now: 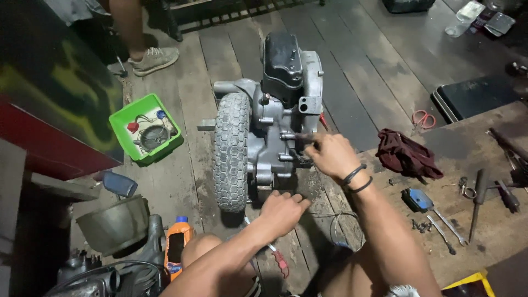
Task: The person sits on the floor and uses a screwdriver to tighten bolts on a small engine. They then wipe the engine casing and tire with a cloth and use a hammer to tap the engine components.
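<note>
A grey scooter engine [278, 118] with a knobby tyre [231, 149] and a black cover on top lies on the wooden plank floor. My right hand [327, 154], with two black bands on the wrist, is closed on a thin tool whose tip points at the engine case's right side. My left hand [283, 210] rests palm down with fingers spread on the floor just below the engine, holding nothing. My bare knees show at the bottom edge.
A green tray [144, 131] of small parts sits left of the tyre. A dark red rag [406, 154], screwdrivers and wrenches [445, 231] lie at right. An orange bottle [177, 245] and a metal bowl [113, 223] are at lower left. Another person's foot [154, 59] stands at the back.
</note>
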